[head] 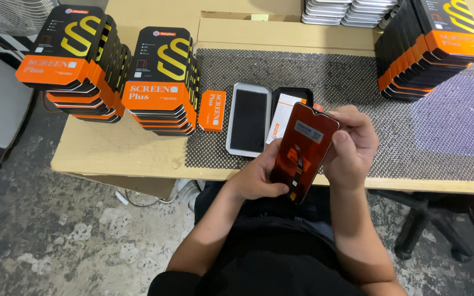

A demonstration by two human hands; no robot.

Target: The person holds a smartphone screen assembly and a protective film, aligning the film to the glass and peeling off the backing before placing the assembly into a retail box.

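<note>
Both my hands hold a phone display panel (303,151), its reddish-brown back with a grey label and orange flex cable facing me. My left hand (259,176) grips its lower left edge. My right hand (351,147) holds the upper right edge, thumb on the side. Just beyond, on the black mesh mat (346,77), lies an open case: a white tray (249,119) with a dark screen in it, and a black half (287,112) holding a white and orange card.
A small orange box (213,110) lies left of the tray. Stacks of black and orange boxes stand at the left (75,60), centre-left (163,82) and back right (429,46). White trays (346,11) are stacked at the back. An office chair base (429,219) is under the table's right side.
</note>
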